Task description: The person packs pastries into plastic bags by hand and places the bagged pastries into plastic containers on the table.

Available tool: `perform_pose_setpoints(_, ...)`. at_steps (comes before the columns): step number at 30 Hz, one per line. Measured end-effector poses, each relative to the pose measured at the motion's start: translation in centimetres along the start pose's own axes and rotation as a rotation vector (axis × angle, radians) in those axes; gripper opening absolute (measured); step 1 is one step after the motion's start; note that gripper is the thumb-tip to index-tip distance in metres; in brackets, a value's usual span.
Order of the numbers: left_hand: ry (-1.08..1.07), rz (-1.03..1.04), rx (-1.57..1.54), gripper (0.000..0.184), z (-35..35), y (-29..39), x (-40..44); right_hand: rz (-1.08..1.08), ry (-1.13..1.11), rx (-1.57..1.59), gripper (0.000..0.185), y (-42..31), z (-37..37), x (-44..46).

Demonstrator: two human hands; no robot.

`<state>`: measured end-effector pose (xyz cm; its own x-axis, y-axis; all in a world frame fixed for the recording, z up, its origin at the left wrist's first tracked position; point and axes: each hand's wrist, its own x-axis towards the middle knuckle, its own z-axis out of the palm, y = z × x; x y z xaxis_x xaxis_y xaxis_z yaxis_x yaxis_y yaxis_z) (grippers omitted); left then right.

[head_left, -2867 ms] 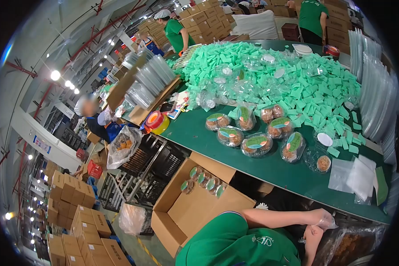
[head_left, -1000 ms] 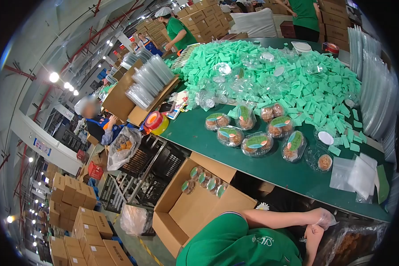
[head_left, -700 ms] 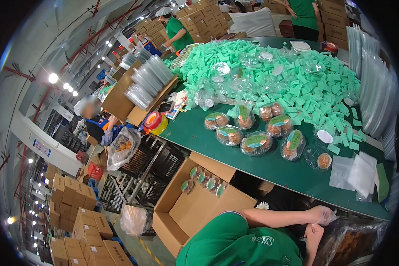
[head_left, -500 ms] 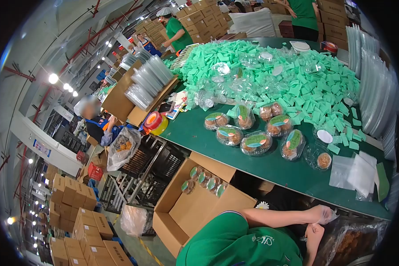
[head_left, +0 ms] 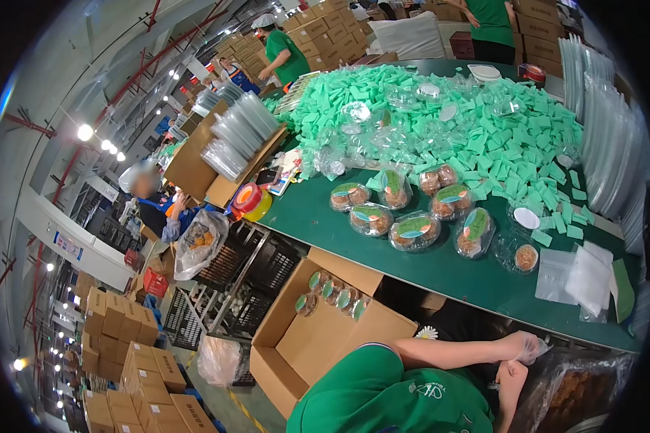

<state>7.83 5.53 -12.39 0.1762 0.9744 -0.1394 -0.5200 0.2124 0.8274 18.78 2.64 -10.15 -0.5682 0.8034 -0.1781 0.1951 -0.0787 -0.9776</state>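
Note:
A clear, loose plastic glove (head_left: 536, 349) covers the fingers of my left hand (head_left: 518, 346), which is stretched across my body by the table's front edge. How far those fingers are spread cannot be made out. Closed and apparently bare, my right hand (head_left: 511, 375) pinches the glove by my left wrist. Beside both hands is a plastic-lined container of brown, crumbly food (head_left: 576, 393). On the green table (head_left: 440, 278), an open clear clamshell (head_left: 513, 251) contains one brown ball. Several closed packs (head_left: 415, 231) with green labels stand to its left.
A heap of green packets (head_left: 440, 123) with clear lids covers the table's back. Stacked clear trays (head_left: 607, 144) rise at right; plastic bags (head_left: 585, 278) lie near the front edge. An open carton (head_left: 307, 353) with several packs is at my left. Co-workers (head_left: 285, 54) stand beyond.
My hands remain together at the glove, with my left hand almost unmoved. The view has shifted very slightly; the packs and carton stay as they were.

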Motion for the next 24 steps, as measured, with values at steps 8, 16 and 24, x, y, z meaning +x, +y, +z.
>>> perform_pose_setpoints(8,-0.038,-0.090,-0.120,0.018,0.3,0.8,-0.3,-0.015,-0.002,-0.003,0.031,0.9,-0.3,0.2)
perform_pose_setpoints(16,-0.037,-0.180,-0.014,0.042,0.2,1.8,-0.9,0.027,0.088,0.074,0.028,0.3,0.1,0.6)
perform_pose_setpoints(24,0.040,-0.314,-0.041,0.055,0.8,3.2,-2.0,0.048,0.128,0.070,0.029,1.1,-0.5,0.9)
